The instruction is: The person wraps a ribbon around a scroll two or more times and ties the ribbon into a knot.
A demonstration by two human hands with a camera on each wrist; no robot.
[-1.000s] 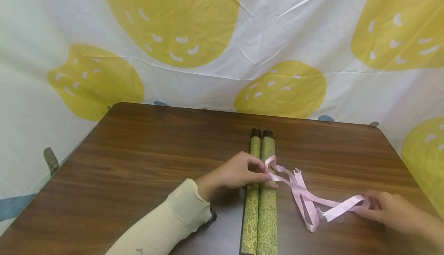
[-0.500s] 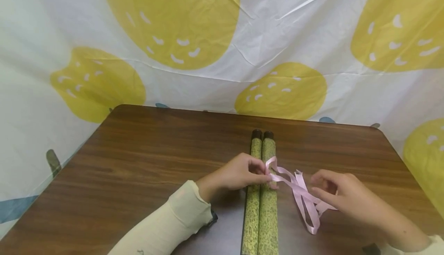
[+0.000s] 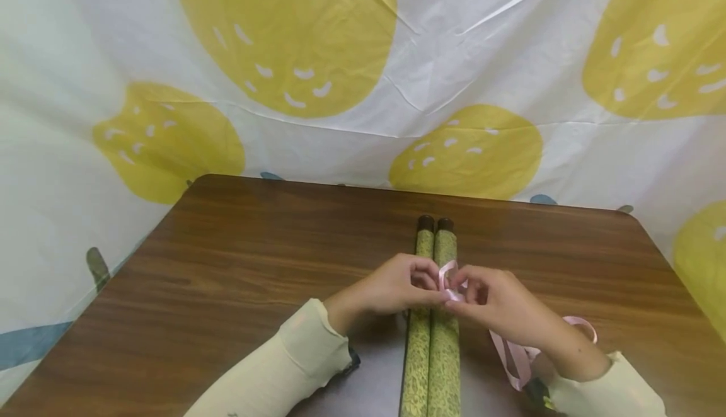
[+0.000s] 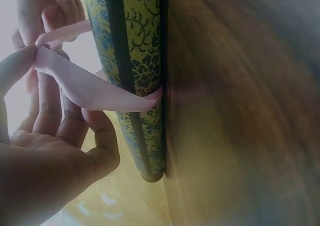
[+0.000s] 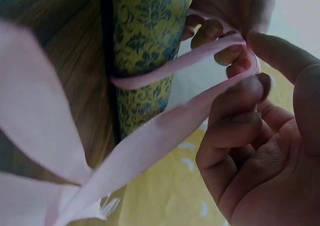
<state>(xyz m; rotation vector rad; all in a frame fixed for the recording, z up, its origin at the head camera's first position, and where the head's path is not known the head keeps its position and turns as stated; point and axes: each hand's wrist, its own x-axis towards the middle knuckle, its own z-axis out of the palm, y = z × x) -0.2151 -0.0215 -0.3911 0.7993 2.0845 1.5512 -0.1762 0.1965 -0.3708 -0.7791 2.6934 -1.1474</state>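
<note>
Trailing behind the right forearm at lower right, the narrow pink satin ribbon is partly hiding; two green-gold brocade rolls are running past the bottom edge. Near centre, over them, left hand and right hand are pinching it, fingers curled nearly closed.

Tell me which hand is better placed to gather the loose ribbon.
Probably the right hand: the loose pink ribbon lies on its side of the rolls, while the left hand reaches from the opposite side.
</note>
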